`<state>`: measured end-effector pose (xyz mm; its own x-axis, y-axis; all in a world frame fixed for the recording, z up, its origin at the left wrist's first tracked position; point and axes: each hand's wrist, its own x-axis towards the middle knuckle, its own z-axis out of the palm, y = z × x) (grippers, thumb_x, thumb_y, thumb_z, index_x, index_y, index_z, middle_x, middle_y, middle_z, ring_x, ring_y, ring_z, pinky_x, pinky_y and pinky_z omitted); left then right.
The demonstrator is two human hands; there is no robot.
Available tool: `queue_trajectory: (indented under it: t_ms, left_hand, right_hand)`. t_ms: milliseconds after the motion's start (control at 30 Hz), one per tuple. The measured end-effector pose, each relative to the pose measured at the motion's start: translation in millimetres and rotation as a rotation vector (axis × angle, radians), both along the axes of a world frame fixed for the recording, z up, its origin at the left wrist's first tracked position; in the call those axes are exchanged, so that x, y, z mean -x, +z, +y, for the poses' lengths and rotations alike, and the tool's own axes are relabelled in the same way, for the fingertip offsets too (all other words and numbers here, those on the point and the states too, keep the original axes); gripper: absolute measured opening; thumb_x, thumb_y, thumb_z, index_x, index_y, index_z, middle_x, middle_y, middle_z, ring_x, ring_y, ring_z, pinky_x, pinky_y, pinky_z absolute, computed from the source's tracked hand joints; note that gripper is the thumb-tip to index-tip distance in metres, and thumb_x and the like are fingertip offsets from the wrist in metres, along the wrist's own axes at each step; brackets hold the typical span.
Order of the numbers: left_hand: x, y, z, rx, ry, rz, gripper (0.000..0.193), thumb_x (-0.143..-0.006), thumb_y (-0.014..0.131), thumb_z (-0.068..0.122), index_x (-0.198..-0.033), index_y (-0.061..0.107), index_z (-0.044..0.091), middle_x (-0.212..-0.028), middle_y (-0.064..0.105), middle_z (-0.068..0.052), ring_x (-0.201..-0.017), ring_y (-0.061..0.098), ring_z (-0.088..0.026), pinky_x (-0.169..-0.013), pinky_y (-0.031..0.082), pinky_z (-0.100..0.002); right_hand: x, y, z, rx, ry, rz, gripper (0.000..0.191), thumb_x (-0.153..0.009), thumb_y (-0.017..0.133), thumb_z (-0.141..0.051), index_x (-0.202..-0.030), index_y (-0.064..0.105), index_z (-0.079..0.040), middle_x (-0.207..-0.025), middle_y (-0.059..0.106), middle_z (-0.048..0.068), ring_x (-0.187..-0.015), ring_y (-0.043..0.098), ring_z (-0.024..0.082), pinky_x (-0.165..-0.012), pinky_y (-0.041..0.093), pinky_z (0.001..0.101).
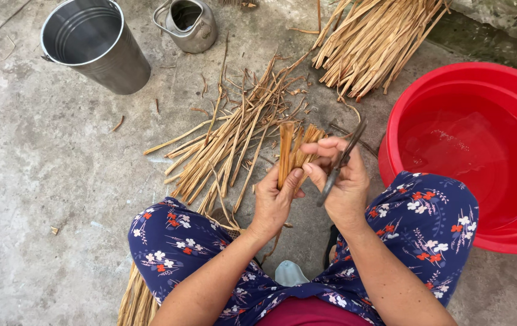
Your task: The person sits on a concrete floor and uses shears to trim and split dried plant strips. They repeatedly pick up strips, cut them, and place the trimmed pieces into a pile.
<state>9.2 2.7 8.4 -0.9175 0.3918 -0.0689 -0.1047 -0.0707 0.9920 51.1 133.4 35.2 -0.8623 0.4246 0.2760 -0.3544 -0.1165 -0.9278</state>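
Observation:
My left hand (275, 196) grips a small bunch of short tan dried strips (295, 148), held upright above my knees. My right hand (344, 181) holds a pair of dark metal scissors (340, 164) with the blades pointing up and away, and its fingertips touch the same bunch from the right. Just beyond the hands, a loose pile of long dried strips (231, 139) lies on the concrete floor.
A red plastic basin (482, 145) with water stands at the right. A metal bucket (92, 45) and a small metal kettle (189, 24) sit at the back. A larger heap of dried strips (373, 42) lies back right. More strips (134, 299) lie under my left knee.

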Motion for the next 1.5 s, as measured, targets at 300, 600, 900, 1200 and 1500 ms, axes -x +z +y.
queue_trajectory:
  t_ms: [300, 600, 900, 1200, 1500]
  left_hand:
    - [-12.4, 11.7, 0.2, 0.208, -0.073, 0.233, 0.060, -0.103, 0.060, 0.023, -0.158, 0.039, 0.014, -0.125, 0.068, -0.009, -0.073, 0.063, -0.008, -0.062, 0.058, -0.025]
    - [-4.9, 7.4, 0.4, 0.234, -0.004, 0.517, 0.057, -0.109, 0.056, 0.016, -0.161, 0.033, 0.013, -0.155, 0.053, -0.018, -0.140, 0.057, -0.032, -0.110, 0.052, -0.037]
    - [-8.8, 9.4, -2.1, 0.476, -0.127, 0.440, 0.084, -0.097, 0.071, 0.030, -0.163, 0.022, 0.015, -0.128, 0.064, -0.013, -0.101, 0.072, -0.027, -0.083, 0.059, -0.039]
    - [10.7, -6.1, -12.5, -0.179, -0.144, -0.154, 0.049, -0.091, 0.079, 0.023, -0.132, 0.062, 0.004, -0.115, 0.070, -0.001, -0.101, 0.064, -0.008, -0.089, 0.053, -0.025]
    - [14.2, -7.9, -11.7, -0.327, -0.058, -0.292, 0.021, -0.090, 0.081, 0.014, -0.107, 0.071, 0.006, -0.078, 0.063, 0.005, -0.057, 0.047, -0.003, -0.049, 0.037, -0.019]
  right_hand:
    - [6.7, -5.5, 1.5, 0.024, -0.100, -0.026, 0.039, -0.094, 0.074, 0.008, -0.124, 0.052, -0.005, -0.108, 0.064, 0.003, -0.096, 0.065, 0.008, -0.085, 0.058, 0.0217]
    - [2.4, -1.9, 0.2, -0.025, -0.157, 0.001, 0.040, -0.095, 0.075, 0.006, -0.123, 0.050, -0.006, -0.105, 0.066, 0.004, -0.092, 0.066, 0.009, -0.082, 0.057, 0.0208]
    - [6.5, -1.3, 0.8, 0.050, -0.112, -0.070, 0.043, -0.089, 0.077, 0.007, -0.121, 0.050, -0.005, -0.106, 0.065, 0.005, -0.095, 0.068, 0.009, -0.082, 0.059, 0.0223]
    - [5.0, -9.6, 19.6, 0.225, 0.061, -0.072, 0.038, -0.092, 0.076, 0.004, -0.123, 0.056, -0.007, -0.103, 0.071, 0.007, -0.087, 0.067, 0.010, -0.075, 0.056, 0.0221]
    - [4.7, -6.5, 13.4, -0.085, 0.057, -0.161, 0.055, -0.084, 0.084, -0.013, -0.129, 0.052, -0.009, -0.103, 0.064, 0.000, -0.092, 0.062, 0.007, -0.080, 0.054, 0.0220]
